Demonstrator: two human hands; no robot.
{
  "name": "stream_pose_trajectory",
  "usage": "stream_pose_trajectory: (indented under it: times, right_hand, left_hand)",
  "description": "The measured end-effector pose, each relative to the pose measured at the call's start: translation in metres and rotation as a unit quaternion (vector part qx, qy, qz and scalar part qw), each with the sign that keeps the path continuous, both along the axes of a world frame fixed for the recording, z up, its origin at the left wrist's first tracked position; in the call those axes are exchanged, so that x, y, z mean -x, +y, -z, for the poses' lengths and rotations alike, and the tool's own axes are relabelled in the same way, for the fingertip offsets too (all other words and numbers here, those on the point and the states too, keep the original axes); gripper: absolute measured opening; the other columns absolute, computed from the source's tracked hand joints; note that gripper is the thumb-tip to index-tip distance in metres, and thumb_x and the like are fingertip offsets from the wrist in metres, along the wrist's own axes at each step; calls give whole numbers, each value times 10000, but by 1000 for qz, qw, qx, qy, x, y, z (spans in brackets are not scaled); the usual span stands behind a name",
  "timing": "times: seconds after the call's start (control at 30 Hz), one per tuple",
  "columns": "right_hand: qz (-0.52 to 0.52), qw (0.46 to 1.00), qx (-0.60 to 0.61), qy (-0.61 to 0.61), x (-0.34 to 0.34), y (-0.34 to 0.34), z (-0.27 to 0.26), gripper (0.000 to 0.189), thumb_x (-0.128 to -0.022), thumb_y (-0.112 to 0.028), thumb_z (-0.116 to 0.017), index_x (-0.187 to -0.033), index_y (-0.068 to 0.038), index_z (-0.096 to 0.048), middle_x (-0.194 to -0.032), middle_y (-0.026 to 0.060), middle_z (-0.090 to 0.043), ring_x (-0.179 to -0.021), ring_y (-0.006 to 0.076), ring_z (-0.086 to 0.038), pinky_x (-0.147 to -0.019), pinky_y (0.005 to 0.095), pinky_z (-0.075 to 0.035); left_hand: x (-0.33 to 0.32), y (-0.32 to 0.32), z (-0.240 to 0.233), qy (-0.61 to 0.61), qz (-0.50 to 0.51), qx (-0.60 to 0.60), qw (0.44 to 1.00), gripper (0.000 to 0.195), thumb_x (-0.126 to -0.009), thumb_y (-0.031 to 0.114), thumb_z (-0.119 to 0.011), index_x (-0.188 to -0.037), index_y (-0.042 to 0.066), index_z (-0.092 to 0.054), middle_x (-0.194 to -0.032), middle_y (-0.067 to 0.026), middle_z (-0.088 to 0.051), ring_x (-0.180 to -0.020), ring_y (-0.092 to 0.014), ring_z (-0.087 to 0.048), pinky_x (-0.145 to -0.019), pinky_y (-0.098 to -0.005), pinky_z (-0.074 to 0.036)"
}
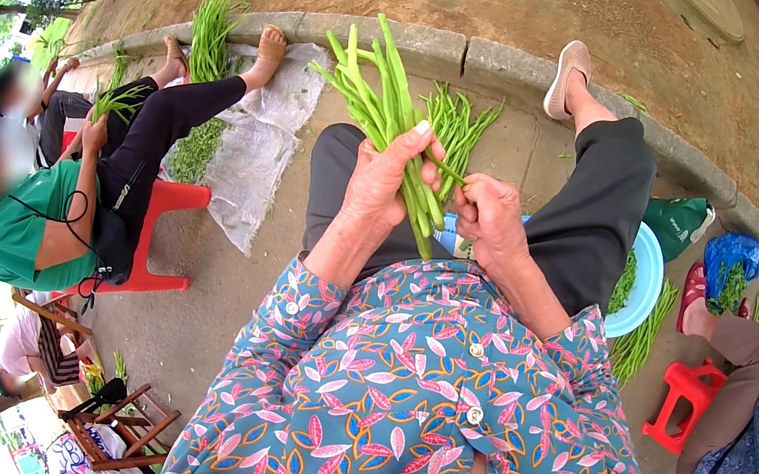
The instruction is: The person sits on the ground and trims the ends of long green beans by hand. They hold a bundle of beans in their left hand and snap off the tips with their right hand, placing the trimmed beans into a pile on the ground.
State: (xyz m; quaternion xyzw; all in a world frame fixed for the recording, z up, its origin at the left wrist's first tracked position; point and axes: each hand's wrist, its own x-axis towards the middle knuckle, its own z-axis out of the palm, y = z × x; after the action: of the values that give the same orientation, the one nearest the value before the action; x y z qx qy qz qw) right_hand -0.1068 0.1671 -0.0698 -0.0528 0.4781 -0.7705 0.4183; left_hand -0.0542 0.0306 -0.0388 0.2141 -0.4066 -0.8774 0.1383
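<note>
My left hand [380, 180] grips a bunch of thick green vegetable stems [383, 93]. The tops fan out away from me and the lower ends poke out below the fist. Between thumb and fingers, my right hand [493, 219] pinches the end of one thin green stem [449, 170], whose other end reaches my left hand. Just beyond the hands, a loose pile of green stems [464, 126] lies on the pavement. A light blue object [451, 238] with a printed side is partly hidden behind my right hand.
To my right are a light blue basin [651, 285] of green pieces, a green bag [675, 224] and more long stems [641, 344]. A stone curb [413, 49] runs ahead. People sit on both sides, one on a red stool [164, 229] beside a plastic sheet [259, 140].
</note>
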Motion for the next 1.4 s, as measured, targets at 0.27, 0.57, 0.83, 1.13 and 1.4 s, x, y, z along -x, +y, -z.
stream_pose_trajectory:
  times: [0.27, 0.57, 0.83, 1.13, 1.4]
  right_hand:
    - [78, 997, 5, -19, -1, -6, -12, 194, -780, -100, -459, -595, -48, -488, -473, -39, -353, -369, 36, -257, -347, 210, -190]
    - [158, 894, -91, 410, 3, -9, -20, 158, -779, -84, -443, -634, -50, -499, -491, -35, -365, -399, 51, -296, -367, 217, -262]
    - [169, 940, 182, -233, 51, 37, 19, 97, -799, -105, -464, -771, -31, -520, -585, 6, -442, -392, 75, -323, -400, 226, -293]
    - [-19, 992, 84, -91, 23, 0, -18, 199, -835, -112, -467, -907, 46, -564, -614, 19, -447, -447, 52, -342, -405, 190, -292]
    - [-110, 990, 24, 84, 17, -1, -11, 174, -858, -123, -500, -891, 18, -596, -565, -40, -420, -454, 27, -324, -408, 176, -259]
  left_hand:
    - [-1, 18, -12, 59, -63, -16, 996, 122, -828, 139, -566, -766, 44, -521, -668, -70, -544, -520, -127, -486, -488, -300, -442]
    - [-6, 23, -34, 69, -122, 18, 990, 132, -831, 116, -556, -741, 26, -523, -629, -62, -529, -486, -124, -475, -461, -276, -431]
    - [-15, -27, -75, 118, -29, -59, 991, 142, -829, 162, -579, -769, 82, -478, -639, -23, -527, -484, -91, -465, -466, -268, -425]
    - [3, -9, -22, -34, 16, -75, 996, 113, -810, 164, -601, -833, 85, -525, -714, -43, -566, -495, -89, -471, -463, -272, -424]
    - [7, -9, -15, -70, 6, -13, 997, 154, -794, 168, -616, -757, 29, -563, -625, -47, -556, -473, -113, -505, -425, -283, -447]
